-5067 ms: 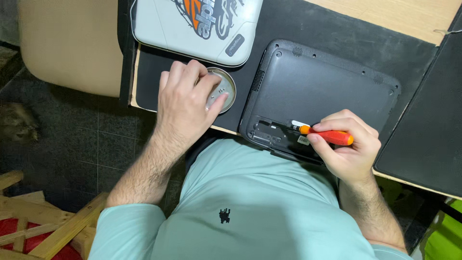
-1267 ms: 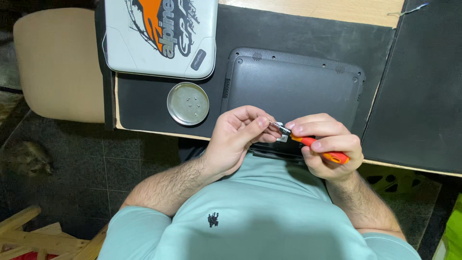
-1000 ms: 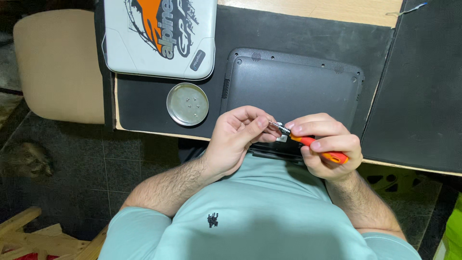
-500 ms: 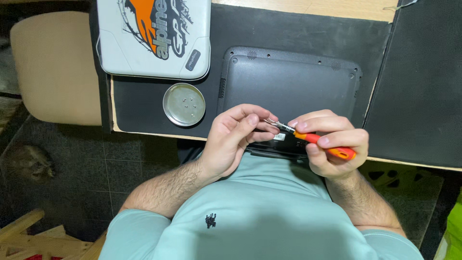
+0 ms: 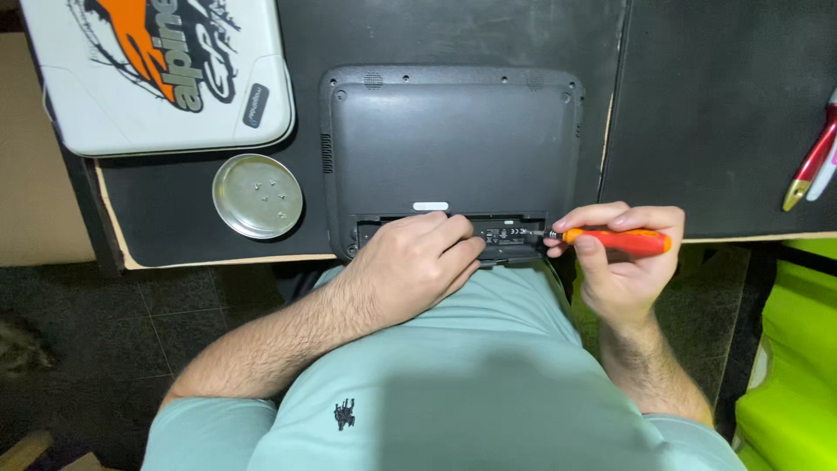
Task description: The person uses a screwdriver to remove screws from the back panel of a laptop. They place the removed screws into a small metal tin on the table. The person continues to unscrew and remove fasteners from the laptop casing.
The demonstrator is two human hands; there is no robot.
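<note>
- upside-down dark grey laptop [image 5: 449,148] sits on the black mat; left hand [image 5: 410,266] rests curled on its open near-edge bay, fingers together, holding nothing I can see
- right hand [image 5: 621,262] is clamped on an orange screwdriver [image 5: 610,239]; tip's at the bay's right end
- looks like screw work there; careful tip seating needed; the silver dish [image 5: 258,196] left of the laptop holds loose screws

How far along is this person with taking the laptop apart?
Early on, it seems. Done: a few small screws lie in the round metal dish, and the battery bay is open. In hand: the right hand holds the orange screwdriver at the bay; the left hand rests there. Left: the laptop's bottom cover is still on.
</note>
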